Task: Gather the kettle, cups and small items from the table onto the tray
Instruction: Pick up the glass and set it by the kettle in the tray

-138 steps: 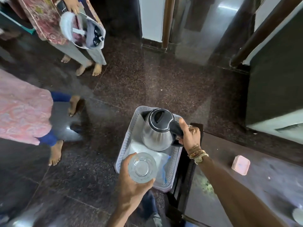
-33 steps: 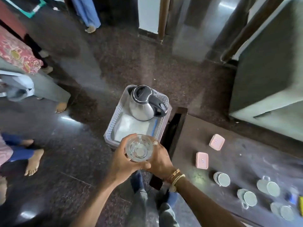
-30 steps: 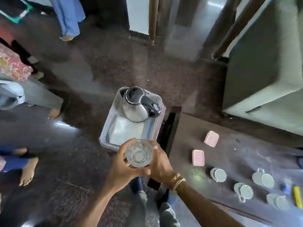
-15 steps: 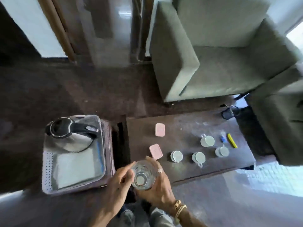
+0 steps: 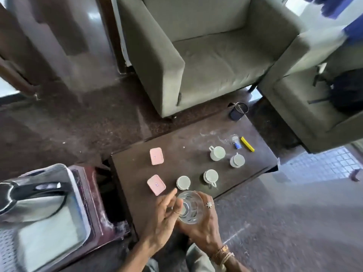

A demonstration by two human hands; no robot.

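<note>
Over table (image 5: 186,142), right hand (image 5: 204,230) around glass (image 5: 189,208), left hand (image 5: 160,222) alongside

Grey-green armchair (image 5: 206,61) (second armchair (image 5: 298,103) beside it) on dark speckled floor (image 5: 68,124)

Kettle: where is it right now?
Head view, far left: the steel kettle stands in the grey tray on the maroon stool, left of the dark table.
</note>
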